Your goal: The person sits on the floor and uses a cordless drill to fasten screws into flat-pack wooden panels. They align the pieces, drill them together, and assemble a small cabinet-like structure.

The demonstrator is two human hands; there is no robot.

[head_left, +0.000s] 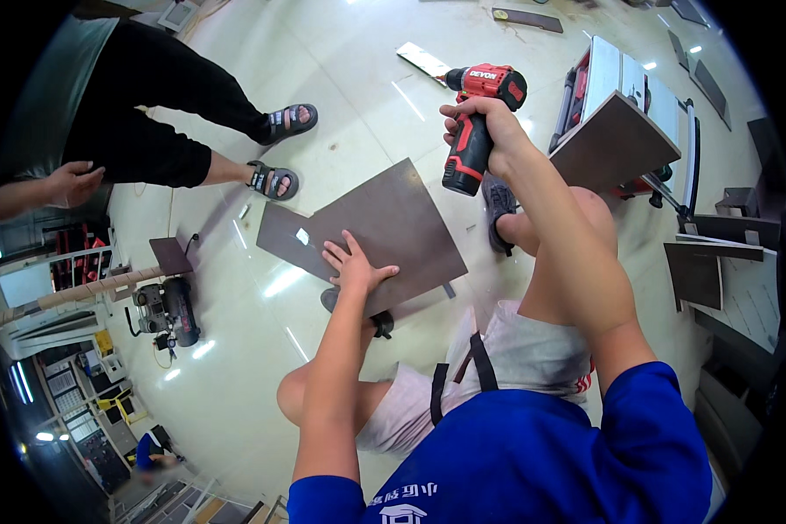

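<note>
My right hand (pixel 489 131) is wrapped round the grip of a red and black cordless drill (pixel 468 148), held up off the floor with its nose toward the left. With fingers spread, my left hand (pixel 355 265) lies flat on a dark brown panel (pixel 402 231). The panel is tilted over my left foot, and its left side has a stepped edge. A small white patch (pixel 302 236) shows on it near my fingertips; I cannot tell whether it is a hole or a label.
Another person (pixel 175 109) in dark trousers and sandals stands at the left. A table saw (pixel 616 79) at the right bears another brown panel (pixel 616 144). A compressor (pixel 170 310) sits at the lower left, and offcuts (pixel 734 262) lean at the right. A pale strip (pixel 424 63) lies beyond the drill.
</note>
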